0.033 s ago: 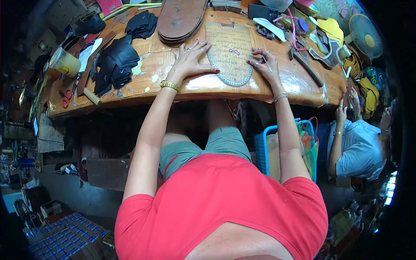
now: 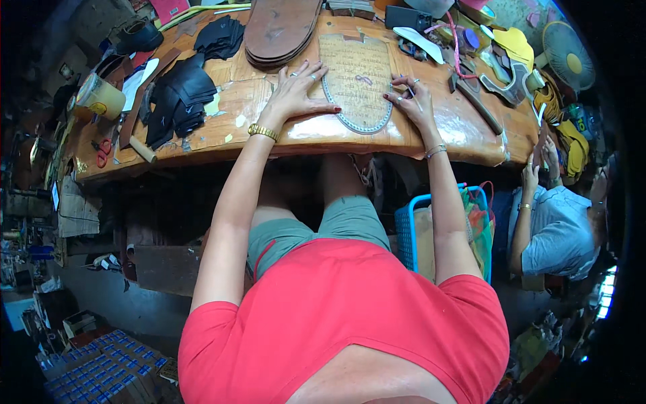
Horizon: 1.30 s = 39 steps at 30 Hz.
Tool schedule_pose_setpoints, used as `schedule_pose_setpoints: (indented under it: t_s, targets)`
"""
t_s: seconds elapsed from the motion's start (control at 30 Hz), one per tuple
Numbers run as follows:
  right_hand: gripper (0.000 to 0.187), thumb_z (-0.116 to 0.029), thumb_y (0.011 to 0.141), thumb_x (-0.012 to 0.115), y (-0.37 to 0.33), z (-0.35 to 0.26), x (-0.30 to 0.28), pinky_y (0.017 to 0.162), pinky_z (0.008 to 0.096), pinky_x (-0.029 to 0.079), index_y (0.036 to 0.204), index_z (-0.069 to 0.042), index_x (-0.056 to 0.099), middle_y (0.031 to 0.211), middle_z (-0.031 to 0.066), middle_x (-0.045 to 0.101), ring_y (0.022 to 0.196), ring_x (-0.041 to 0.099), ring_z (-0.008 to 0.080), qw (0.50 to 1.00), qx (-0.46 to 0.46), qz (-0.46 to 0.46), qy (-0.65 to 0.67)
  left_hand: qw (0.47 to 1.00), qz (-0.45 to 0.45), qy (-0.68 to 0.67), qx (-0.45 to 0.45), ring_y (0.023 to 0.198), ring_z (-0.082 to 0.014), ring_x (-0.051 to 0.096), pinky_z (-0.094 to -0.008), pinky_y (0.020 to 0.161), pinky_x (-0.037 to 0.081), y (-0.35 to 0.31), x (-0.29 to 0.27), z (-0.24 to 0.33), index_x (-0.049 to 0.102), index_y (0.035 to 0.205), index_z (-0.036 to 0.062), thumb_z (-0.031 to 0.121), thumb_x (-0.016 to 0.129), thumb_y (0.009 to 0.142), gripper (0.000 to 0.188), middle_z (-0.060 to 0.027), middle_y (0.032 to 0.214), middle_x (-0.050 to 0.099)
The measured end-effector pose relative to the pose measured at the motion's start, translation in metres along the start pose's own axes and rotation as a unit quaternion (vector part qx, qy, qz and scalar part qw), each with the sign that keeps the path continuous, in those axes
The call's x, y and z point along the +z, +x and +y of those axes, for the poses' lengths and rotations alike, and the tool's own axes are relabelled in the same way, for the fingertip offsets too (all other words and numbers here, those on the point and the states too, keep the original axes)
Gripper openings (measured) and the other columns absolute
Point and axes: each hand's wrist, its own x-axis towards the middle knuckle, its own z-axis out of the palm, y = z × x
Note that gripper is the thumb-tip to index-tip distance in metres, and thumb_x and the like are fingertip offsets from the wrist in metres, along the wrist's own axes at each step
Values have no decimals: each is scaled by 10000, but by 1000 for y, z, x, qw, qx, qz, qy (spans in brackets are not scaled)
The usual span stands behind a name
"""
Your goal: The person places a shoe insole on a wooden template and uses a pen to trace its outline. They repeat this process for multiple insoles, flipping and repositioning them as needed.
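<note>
A tan, print-covered sole-shaped piece (image 2: 356,74) lies flat on the wooden worktable (image 2: 229,135), its rounded end toward me. A pale dotted strip (image 2: 364,130) follows its curved edge. At its left side my left hand (image 2: 295,95) rests with fingers spread, the thumb reaching to the edge. My right hand (image 2: 414,104) is at the right edge, fingers curled in and thumb close to the index finger; whatever they pinch is too small to make out. A small purplish loop (image 2: 364,80) sits on the piece. Behind my left hand is a stack of brown soles (image 2: 281,34).
Black leather pieces (image 2: 182,101), red-handled scissors (image 2: 103,153) and a jar (image 2: 101,97) lie left. Right are a hammer (image 2: 481,108), a white curved piece (image 2: 418,44) and a fan (image 2: 568,60). A blue basket (image 2: 405,232) stands below; a co-worker (image 2: 562,232) sits at right.
</note>
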Motion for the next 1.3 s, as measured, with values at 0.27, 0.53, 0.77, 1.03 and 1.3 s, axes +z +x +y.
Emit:
schedule_pose_setpoints:
  t_s: [0.27,0.53,0.77,1.03,1.3]
  targets:
    - [377,-239,678,825,-8,0,1,608,249,453,939,-21,663,1094,106,690,610,485,78,1000,9,1,17,1000,25,0,15,1402,-308,286,-597,1103,122,-3,7,-5,462,1391,109,813,628,570,1094,-116,1476,387]
    - [423,-289,660,850,-17,-13,-1,554,237,429,956,-45,670,970,55,707,575,463,67,997,66,-9,-30,1000,27,-5,1,1400,-300,291,-595,1114,101,-3,5,0,469,1388,122,815,629,562,1090,-108,1474,392]
    - [495,-335,621,870,-25,-1,-1,562,246,422,990,-68,678,865,35,693,593,467,81,999,35,-23,-17,1000,25,-14,6,1401,-287,293,-599,1111,97,-3,5,-2,475,1384,117,807,644,552,1094,-111,1473,393]
    - [497,-352,626,864,-27,-7,0,581,266,443,992,-73,675,908,37,702,604,476,99,999,25,-18,-39,1000,25,-15,6,1403,-279,289,-603,1107,100,-2,7,-5,471,1385,114,793,659,551,1092,-108,1477,386]
    - [417,-326,651,844,-39,-10,3,594,307,478,934,-74,671,890,65,704,601,554,164,997,1,29,-67,999,31,-20,5,1393,-274,308,-603,1102,108,-2,5,-2,492,1366,109,782,670,551,1072,-100,1463,407]
